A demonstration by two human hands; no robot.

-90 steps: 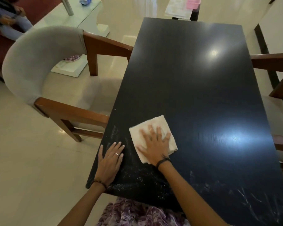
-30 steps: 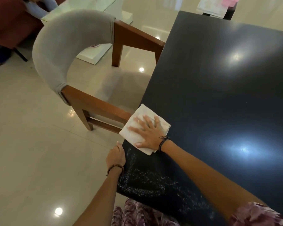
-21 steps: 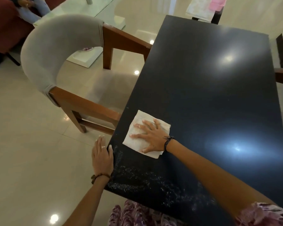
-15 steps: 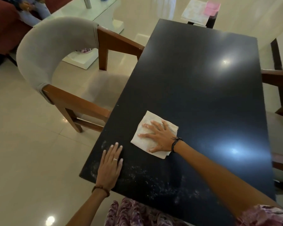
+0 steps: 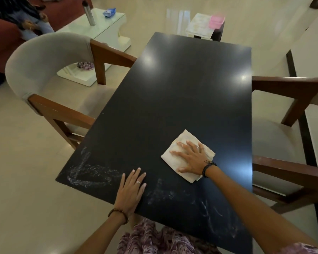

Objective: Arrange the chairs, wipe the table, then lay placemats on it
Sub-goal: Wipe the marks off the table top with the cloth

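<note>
A long black table [image 5: 182, 92] runs away from me, with whitish smears along its near edge. My right hand [image 5: 190, 158] lies flat, fingers spread, pressing a folded white cloth [image 5: 182, 143] onto the near right part of the top. My left hand [image 5: 130, 191] rests palm down on the near edge, holding nothing. A grey-backed wooden armchair [image 5: 44, 65] stands at the table's left side, and a second armchair [image 5: 290, 136] at its right side. A stack of placemats [image 5: 200, 26] with a pink box [image 5: 217, 21] on it lies on a dark stand beyond the far end.
A white glass-topped coffee table [image 5: 103, 30] with a metal bottle [image 5: 89, 14] stands at the back left. Beside it a person sits on a red sofa [image 5: 0, 37]. A white wall with a dark skirting [image 5: 292, 66] runs along the right. Shiny beige tiles cover the floor.
My right hand has slid the cloth from the table's left edge toward the near right. My left hand came off the left edge and settled flat at the near edge.
</note>
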